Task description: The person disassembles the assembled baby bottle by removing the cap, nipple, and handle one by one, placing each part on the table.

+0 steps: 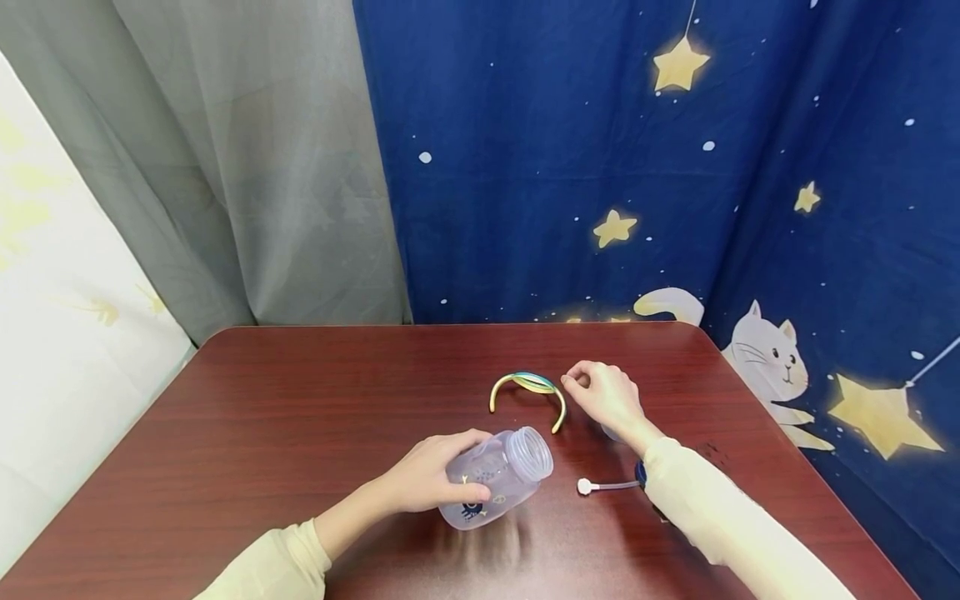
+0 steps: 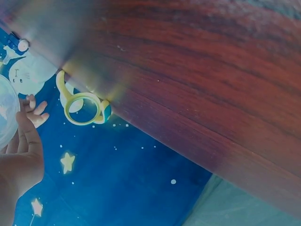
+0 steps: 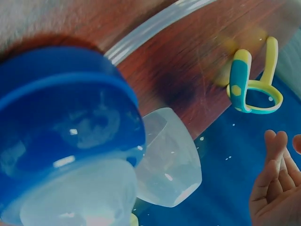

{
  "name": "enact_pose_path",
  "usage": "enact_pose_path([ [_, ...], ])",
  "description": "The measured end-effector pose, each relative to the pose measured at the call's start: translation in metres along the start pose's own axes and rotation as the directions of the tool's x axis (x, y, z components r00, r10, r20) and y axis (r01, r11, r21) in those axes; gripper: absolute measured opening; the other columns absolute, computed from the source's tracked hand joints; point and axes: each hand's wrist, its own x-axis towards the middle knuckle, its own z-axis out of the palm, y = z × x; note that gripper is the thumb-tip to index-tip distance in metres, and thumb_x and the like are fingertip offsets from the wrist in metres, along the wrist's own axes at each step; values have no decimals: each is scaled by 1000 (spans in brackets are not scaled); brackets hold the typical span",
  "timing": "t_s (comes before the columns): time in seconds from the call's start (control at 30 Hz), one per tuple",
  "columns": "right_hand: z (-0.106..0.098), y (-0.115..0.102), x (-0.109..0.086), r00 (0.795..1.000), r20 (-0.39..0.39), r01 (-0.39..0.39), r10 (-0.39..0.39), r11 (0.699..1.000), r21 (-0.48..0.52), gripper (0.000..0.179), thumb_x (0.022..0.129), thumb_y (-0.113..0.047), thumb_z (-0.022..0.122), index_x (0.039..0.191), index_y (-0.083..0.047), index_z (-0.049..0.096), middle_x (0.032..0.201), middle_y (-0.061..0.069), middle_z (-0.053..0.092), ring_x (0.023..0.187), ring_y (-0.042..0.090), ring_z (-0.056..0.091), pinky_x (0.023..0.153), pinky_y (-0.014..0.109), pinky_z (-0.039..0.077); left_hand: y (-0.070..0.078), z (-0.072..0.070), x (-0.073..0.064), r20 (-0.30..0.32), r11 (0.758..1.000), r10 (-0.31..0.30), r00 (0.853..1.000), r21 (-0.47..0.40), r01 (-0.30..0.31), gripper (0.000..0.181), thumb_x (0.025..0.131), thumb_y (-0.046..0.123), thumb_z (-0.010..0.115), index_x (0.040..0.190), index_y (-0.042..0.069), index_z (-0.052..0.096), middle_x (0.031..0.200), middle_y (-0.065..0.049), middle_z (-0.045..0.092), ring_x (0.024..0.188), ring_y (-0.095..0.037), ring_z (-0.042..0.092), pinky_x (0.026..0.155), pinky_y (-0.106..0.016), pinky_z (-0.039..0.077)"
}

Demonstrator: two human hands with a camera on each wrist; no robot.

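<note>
A see-through baby bottle (image 1: pixel 498 483) with an open threaded neck is tilted to the right, and my left hand (image 1: pixel 423 479) grips its body with the thumb across the front. The bottle also shows at the left edge of the left wrist view. My right hand (image 1: pixel 603 396) hovers past it on the right, fingers loosely bent with nothing visible between them. Just left of those fingertips stands a yellow and teal bottle handle (image 1: pixel 534 383), with its ring plain in the left wrist view. In the right wrist view, the right hand's fingers (image 3: pixel 275 179) are near this handle.
Under the right forearm lies a dark blue bottle lid (image 3: pixel 70 108), mostly hidden in the head view. From it runs a clear straw (image 1: pixel 615 485) with a white end piece (image 1: pixel 584 486). A translucent cap (image 3: pixel 171 160) is beside the lid. Curtains border the red-brown table (image 1: pixel 300 392).
</note>
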Motion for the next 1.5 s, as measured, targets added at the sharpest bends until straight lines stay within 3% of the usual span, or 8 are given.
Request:
enact_pose_path([
  [0.3,-6,-9,-11,996,-71,57,-53,997,44,12,80,-34,60,82,-24,67,68,-13,60,68,11,56,57,39,40,0,0,-1,-11,1000,11,1000,4,-11,50,73,47,65,117,26,50,95,14,57,80,-4,52,66,-26,43],
  [0.7,-13,-20,-25,993,-92,79,-70,992,101,8,78,-27,60,80,-24,67,64,-15,57,60,4,52,51,30,37,-1,0,-3,-23,1000,18,1000,-13,-18,49,74,45,65,117,27,49,95,13,57,80,-4,52,66,-26,43],
  [1.07,-17,-22,-34,995,-82,75,-60,977,201,9,80,-25,61,83,-19,67,60,-14,55,54,5,51,46,29,37,-2,0,-3,-76,997,75,994,-28,-78,50,73,41,66,117,22,50,95,12,57,78,-5,53,65,-25,44],
  [1.5,-27,-10,-35,989,-128,110,-76,953,284,12,84,-24,60,84,-13,66,64,-10,60,48,10,55,49,26,41,-7,1,-1,-150,983,130,980,-109,-147,52,74,36,67,119,19,48,99,8,57,81,-8,54,66,-27,45],
])
